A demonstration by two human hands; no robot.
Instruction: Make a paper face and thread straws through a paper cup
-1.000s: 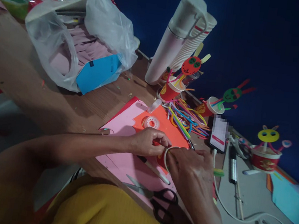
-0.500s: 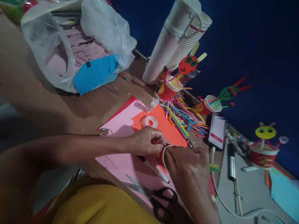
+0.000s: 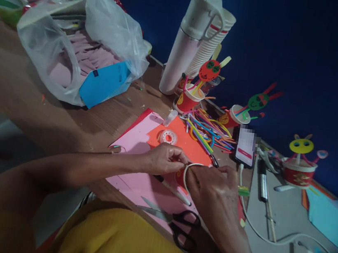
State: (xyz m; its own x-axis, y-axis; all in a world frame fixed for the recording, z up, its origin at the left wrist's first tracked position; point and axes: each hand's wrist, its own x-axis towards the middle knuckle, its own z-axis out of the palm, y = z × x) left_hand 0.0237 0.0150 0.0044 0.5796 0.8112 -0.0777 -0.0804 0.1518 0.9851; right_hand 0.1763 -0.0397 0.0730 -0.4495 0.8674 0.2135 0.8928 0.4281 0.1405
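Note:
A small red paper cup (image 3: 180, 178) with a white rim lies tilted between my hands, its mouth facing right. My left hand (image 3: 166, 160) pinches at the cup's upper rim, fingers bent and thumb close to them. The fingers of my right hand (image 3: 212, 186) reach into the cup's mouth and close on its wall; their tips are hidden. Just past my right wrist a yellow-green end (image 3: 243, 190) sticks out. Below the cup, a white marker (image 3: 175, 191) and black-handled scissors (image 3: 172, 219), blades apart, lie on pink paper (image 3: 124, 183).
A tape roll (image 3: 168, 137) sits on orange paper (image 3: 183, 134). Behind are colourful pipe cleaners (image 3: 209, 127), a flask (image 3: 188, 42), stacked cups (image 3: 209, 44) and a decorated cup (image 3: 189, 98). Left stands a plastic bag (image 3: 116, 28); right, a phone (image 3: 245, 147) with a cable (image 3: 255, 231).
Both hands stay at the cup in nearly the same pose. The view has shifted slightly, so background things sit a little further left.

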